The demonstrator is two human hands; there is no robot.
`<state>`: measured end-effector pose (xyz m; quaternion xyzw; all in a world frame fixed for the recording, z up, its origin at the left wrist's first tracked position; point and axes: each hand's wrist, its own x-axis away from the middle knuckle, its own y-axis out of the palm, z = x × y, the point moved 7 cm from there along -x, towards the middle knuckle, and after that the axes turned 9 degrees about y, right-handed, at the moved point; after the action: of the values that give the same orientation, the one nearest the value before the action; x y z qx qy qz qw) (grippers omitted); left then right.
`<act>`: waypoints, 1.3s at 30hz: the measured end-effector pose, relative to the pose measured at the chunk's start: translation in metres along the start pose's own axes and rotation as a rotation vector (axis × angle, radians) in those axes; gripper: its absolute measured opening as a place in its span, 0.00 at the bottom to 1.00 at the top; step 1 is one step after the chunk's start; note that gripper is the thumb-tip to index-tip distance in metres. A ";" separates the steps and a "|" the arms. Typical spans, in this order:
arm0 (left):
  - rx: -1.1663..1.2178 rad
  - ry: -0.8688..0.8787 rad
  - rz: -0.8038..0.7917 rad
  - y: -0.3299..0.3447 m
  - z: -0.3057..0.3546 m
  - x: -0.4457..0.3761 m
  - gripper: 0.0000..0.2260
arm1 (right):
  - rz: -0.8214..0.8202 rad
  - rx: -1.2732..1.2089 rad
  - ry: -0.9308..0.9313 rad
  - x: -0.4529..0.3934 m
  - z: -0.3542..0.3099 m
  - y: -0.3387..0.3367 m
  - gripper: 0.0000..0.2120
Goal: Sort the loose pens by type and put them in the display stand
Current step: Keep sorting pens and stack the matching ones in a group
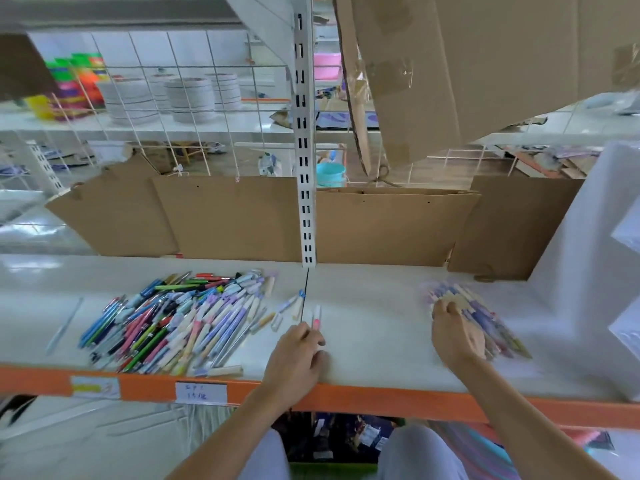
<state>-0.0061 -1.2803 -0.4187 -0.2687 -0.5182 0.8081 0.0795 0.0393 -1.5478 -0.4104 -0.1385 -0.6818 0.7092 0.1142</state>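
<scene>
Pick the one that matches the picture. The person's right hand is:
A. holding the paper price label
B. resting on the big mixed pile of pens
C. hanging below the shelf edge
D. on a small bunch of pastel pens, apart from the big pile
D: the right hand lies on a small bunch of pastel pens on the right of the shelf, well away from the big mixed pile.
</scene>
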 end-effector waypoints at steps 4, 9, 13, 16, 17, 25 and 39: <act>-0.015 -0.066 0.050 -0.013 -0.025 0.010 0.06 | -0.063 -0.281 -0.209 0.038 -0.068 -0.004 0.09; -0.053 -0.141 0.067 -0.030 -0.054 0.027 0.07 | -0.188 -0.518 -0.372 0.073 -0.141 0.000 0.09; -0.047 -0.219 0.084 -0.039 -0.079 0.041 0.08 | -0.222 -0.542 -0.383 0.085 -0.162 0.008 0.10; -0.049 -0.244 0.096 -0.039 -0.088 0.034 0.07 | -0.205 -0.490 -0.390 0.086 -0.163 0.013 0.13; -0.049 -0.253 0.104 -0.039 -0.090 0.028 0.07 | -0.206 -0.484 -0.387 0.086 -0.163 0.014 0.13; -0.118 -0.284 -0.003 -0.025 -0.095 -0.024 0.11 | -0.197 -0.506 -0.396 0.087 -0.161 0.013 0.10; -0.178 -0.297 -0.007 -0.019 -0.070 -0.025 0.16 | -0.203 -0.603 -0.329 0.083 -0.155 0.016 0.07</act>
<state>0.0485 -1.2260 -0.4152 -0.1503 -0.5949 0.7894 -0.0193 0.0171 -1.3745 -0.4346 0.0186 -0.8800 0.4738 0.0270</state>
